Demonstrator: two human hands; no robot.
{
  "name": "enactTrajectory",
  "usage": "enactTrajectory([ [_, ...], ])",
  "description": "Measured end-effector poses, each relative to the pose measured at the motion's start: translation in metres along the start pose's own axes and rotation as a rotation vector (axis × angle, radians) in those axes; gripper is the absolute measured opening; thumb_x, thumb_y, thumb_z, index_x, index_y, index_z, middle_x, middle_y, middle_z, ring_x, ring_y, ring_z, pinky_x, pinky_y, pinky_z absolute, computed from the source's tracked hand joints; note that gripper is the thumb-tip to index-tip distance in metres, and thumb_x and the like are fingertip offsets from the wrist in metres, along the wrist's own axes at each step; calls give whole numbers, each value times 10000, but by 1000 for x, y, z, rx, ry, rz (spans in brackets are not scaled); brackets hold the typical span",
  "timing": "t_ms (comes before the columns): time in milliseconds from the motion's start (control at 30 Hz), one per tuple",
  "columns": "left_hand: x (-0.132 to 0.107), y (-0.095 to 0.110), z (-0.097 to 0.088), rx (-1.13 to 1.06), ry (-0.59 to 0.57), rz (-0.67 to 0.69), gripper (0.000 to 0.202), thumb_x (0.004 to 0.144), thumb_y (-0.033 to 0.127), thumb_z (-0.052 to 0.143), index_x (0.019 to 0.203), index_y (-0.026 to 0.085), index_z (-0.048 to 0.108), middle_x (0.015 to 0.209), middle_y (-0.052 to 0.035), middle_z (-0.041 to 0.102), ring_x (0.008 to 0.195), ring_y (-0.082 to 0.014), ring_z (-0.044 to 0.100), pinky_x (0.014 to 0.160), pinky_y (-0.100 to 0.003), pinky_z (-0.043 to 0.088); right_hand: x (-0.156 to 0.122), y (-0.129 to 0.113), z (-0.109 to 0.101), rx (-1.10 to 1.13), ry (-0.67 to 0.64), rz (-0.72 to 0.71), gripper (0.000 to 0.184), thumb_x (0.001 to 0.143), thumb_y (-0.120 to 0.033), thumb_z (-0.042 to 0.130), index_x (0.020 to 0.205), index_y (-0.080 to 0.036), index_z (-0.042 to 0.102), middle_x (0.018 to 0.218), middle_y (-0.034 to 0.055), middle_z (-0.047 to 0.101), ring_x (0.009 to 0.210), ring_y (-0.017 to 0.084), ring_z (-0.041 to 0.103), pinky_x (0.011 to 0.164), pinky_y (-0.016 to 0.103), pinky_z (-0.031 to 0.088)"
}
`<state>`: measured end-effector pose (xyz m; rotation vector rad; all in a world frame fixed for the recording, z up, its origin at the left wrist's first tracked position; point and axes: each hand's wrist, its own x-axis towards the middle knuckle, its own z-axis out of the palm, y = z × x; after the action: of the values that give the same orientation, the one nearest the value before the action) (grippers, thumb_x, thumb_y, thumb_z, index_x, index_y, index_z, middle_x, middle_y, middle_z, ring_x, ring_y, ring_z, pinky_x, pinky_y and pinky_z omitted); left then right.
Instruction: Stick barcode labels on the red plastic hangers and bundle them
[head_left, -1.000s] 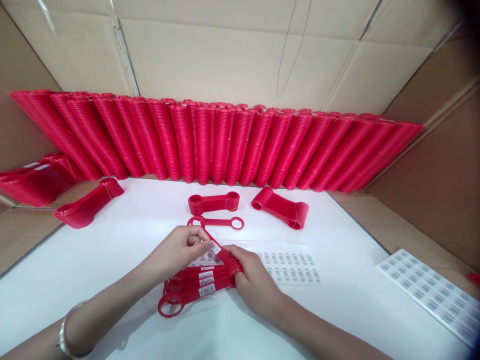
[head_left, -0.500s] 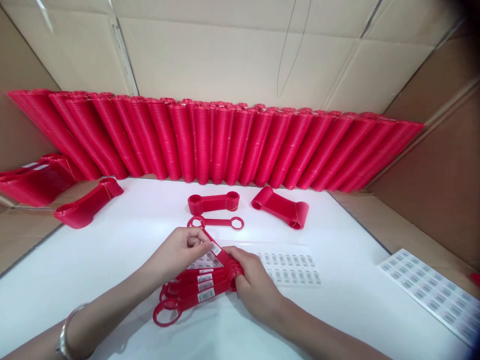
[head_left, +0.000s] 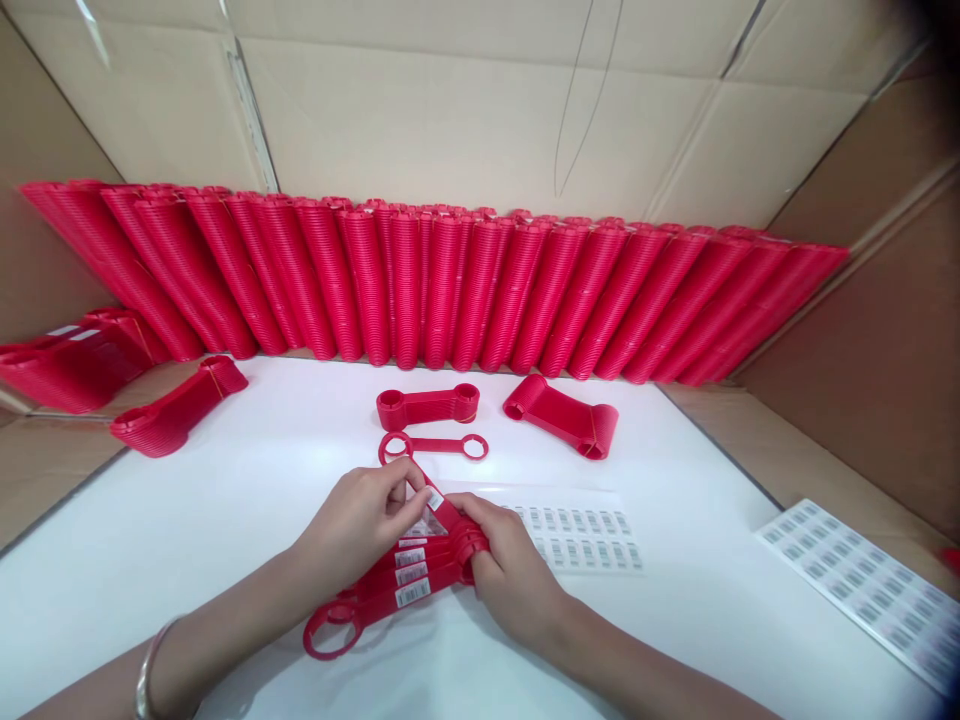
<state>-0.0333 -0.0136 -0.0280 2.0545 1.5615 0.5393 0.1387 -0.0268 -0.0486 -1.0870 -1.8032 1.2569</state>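
My right hand point(head_left: 517, 575) is closed around the ring ends of several fanned red plastic double-ring pieces point(head_left: 382, 600). White barcode labels point(head_left: 412, 592) show on their flat bars. The uppermost red piece point(head_left: 448, 513) points away to the upper left and carries a barcode label point(head_left: 435, 498) too. At that label my left hand point(head_left: 364, 520) has its thumb and bent index finger pinched on the piece. Beneath the hands lies a barcode label sheet point(head_left: 589, 540), partly covered by them. One loose double-ring piece point(head_left: 439, 446) lies just beyond.
Banded red bundles lie at the middle point(head_left: 427, 407), right point(head_left: 566, 418) and left point(head_left: 180, 405) of the white table point(head_left: 675, 640). Another bundle point(head_left: 82, 360) sits at far left. Tall red stacks point(head_left: 435, 290) line the cardboard wall point(head_left: 420, 110). A second label sheet point(head_left: 862, 590) lies at right.
My left hand has shifted slightly right and down, its thumb now lower beside the label on the uppermost piece. My right hand keeps its hold in nearly the same place.
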Motion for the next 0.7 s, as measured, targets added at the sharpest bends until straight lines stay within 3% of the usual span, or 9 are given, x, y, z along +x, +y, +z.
enactTrajectory([
  [100, -2, 0, 4, 362, 119, 182, 253, 869, 387, 391, 787, 189, 526, 637, 18, 521, 559, -134, 492, 503, -238, 367, 0, -1, 0, -2, -2, -10, 496, 573, 30, 328, 905, -192, 622, 837, 13, 644, 847, 171, 570, 779, 285, 429],
  [200, -3, -2, 7, 635, 316, 375, 284, 860, 426, 415, 791, 173, 525, 805, -52, 567, 651, -168, 551, 498, -258, 426, -1, -1, -1, 3, 3, -34, 491, 554, 38, 318, 874, -196, 607, 777, 0, 625, 859, 170, 565, 787, 282, 424],
  [267, -2, -4, 8, 706, 443, 440, 310, 848, 455, 439, 861, 157, 524, 951, -106, 566, 756, -198, 581, 526, -272, 474, -2, -1, -1, 6, 12, -55, 495, 550, 41, 315, 877, -195, 602, 780, 0, 620, 859, 168, 564, 785, 280, 423],
  [367, 1, -7, 5, 704, 554, 426, 497, 811, 565, 443, 1037, 124, 471, 1157, -180, 496, 896, -249, 580, 572, -310, 520, -2, -1, -2, 32, 16, -69, 519, 567, 38, 320, 935, -191, 605, 857, 14, 634, 851, 165, 569, 767, 277, 429],
  [467, 6, -11, 2, 639, 535, 356, 529, 827, 570, 412, 1125, 132, 420, 1169, -162, 490, 947, -253, 577, 586, -315, 535, -2, -1, -2, 57, 7, -65, 545, 589, 35, 324, 997, -193, 605, 908, 21, 640, 857, 164, 570, 753, 272, 432],
  [600, 10, -15, -4, 499, 476, 296, 290, 908, 372, 357, 1099, 175, 453, 1087, -97, 502, 887, -199, 592, 617, -292, 526, -2, -1, -1, 93, 4, -18, 512, 589, 37, 317, 927, -192, 626, 704, -13, 606, 796, 155, 568, 710, 250, 427],
  [700, 10, -16, -8, 321, 417, 293, 232, 913, 324, 353, 1049, 194, 489, 1065, -72, 476, 884, -173, 575, 710, -302, 516, -2, 0, 0, 113, 10, 17, 490, 595, 32, 313, 892, -192, 632, 628, -27, 562, 719, 141, 549, 665, 237, 417],
])
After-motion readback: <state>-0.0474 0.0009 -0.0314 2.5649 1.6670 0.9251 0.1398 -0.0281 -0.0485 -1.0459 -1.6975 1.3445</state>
